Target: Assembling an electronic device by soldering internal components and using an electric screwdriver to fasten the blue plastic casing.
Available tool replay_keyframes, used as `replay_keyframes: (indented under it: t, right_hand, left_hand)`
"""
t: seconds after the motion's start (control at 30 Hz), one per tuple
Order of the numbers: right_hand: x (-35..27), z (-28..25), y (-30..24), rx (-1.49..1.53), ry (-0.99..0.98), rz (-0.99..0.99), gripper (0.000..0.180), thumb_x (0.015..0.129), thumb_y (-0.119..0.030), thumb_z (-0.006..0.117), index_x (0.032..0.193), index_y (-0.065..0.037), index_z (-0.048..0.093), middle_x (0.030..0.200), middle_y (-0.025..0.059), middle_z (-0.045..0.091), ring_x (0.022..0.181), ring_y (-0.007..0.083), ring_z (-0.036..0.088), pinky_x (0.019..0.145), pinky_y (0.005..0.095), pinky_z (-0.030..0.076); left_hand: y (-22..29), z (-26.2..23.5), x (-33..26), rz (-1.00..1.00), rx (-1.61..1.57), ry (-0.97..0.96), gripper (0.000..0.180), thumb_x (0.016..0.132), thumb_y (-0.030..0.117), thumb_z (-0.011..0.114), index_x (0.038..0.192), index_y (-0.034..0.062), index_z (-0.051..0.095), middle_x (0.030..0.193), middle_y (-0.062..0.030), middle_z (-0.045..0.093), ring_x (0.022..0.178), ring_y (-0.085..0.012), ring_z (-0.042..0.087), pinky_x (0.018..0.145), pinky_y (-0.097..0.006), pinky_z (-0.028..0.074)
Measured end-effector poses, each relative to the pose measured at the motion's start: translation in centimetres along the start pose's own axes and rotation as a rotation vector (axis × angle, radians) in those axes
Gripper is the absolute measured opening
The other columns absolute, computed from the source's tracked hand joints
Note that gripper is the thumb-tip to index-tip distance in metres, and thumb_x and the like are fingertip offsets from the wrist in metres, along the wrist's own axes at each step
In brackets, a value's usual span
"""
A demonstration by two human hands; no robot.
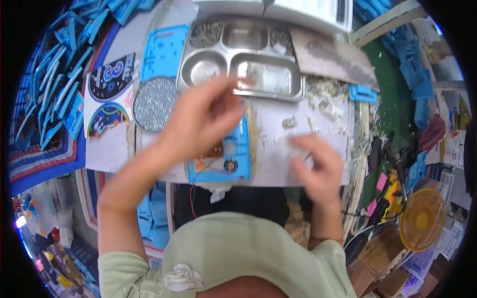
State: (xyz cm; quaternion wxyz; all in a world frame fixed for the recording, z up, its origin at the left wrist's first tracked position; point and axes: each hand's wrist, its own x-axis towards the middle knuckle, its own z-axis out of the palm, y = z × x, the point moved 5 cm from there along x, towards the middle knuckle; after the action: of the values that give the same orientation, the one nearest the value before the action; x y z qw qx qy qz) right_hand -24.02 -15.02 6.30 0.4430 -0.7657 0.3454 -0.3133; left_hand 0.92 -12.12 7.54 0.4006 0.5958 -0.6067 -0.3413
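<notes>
My left hand (206,116), smeared by motion, is raised over the table between a steel compartment tray (302,94) and a blue plastic panel (242,161). Its fingers point right, across the tray's near edge; whether they hold anything is too blurred to tell. The panel lies partly under this hand, with a small round dark part (230,165) and thin red wires (193,201) trailing off the table's edge. To the right of the panel hovers my right hand (320,169), also blurred, thumb and forefinger apart. Just beyond it sits a small greenish part (288,122).
Small metal pieces, likely screws, fill a round dish (155,104) and far tray compartments. White scraps (325,102) lie at the right, below a board (333,54) strewn with small pieces. Blue panels (54,74) are piled at left; a yellow basket (422,219) stands lower right.
</notes>
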Motion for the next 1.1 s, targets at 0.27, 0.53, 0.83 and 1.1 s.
replay_keyframes:
  t: [0.27, 0.53, 0.83, 1.1]
  right_hand:
    - [0.3, 6.9, -4.4, -0.04, -0.122, -0.506, 0.043, 0.07, -0.003, 0.087, 0.111, -0.004, 0.074, 0.093, 0.0095, 0.07, 0.073, 0.0252, 0.066, 0.062, 0.0337, 0.053]
    - [-0.6, 8.0, -5.5, -0.156, -0.18, -0.58, 0.045, 0.07, -0.003, 0.087, 0.113, -0.003, 0.072, 0.091, 0.0092, 0.068, 0.073, 0.0267, 0.065, 0.061, 0.0359, 0.054]
    - [-4.3, 7.9, 1.0, 0.517, -0.366, -0.096, 0.045, 0.077, -0.004, 0.087, 0.118, 0.004, 0.072, 0.097, 0.0134, 0.073, 0.078, 0.0235, 0.069, 0.067, 0.0347, 0.055]
    - [-6.2, 5.7, 5.1, 1.209, -0.216, 0.336, 0.044, 0.092, -0.018, 0.072, 0.126, 0.01, 0.064, 0.101, 0.0238, 0.073, 0.082, 0.0257, 0.072, 0.074, 0.0385, 0.06]
  left_hand:
    - [-3.9, 3.5, -13.5, -0.324, -1.105, 0.248, 0.017, 0.094, 0.001, 0.07, 0.107, 0.0011, 0.059, 0.104, -0.0142, 0.07, 0.086, -0.0195, 0.072, 0.076, -0.031, 0.061]
    - [-4.2, 3.6, -13.9, -0.255, -1.049, 0.221, 0.016, 0.094, -0.003, 0.069, 0.105, -0.0005, 0.058, 0.102, -0.0141, 0.069, 0.088, -0.0202, 0.073, 0.081, -0.034, 0.063]
    - [0.1, 2.0, -12.4, -0.153, -0.368, -0.225, 0.024, 0.084, -0.001, 0.08, 0.103, 0.0011, 0.066, 0.09, -0.0075, 0.068, 0.078, -0.015, 0.066, 0.071, -0.027, 0.053]
    - [-3.0, 3.6, -6.2, 0.238, 0.52, 0.054, 0.015, 0.084, 0.014, 0.078, 0.097, 0.0076, 0.072, 0.08, -0.0115, 0.068, 0.073, -0.0303, 0.068, 0.065, -0.038, 0.054]
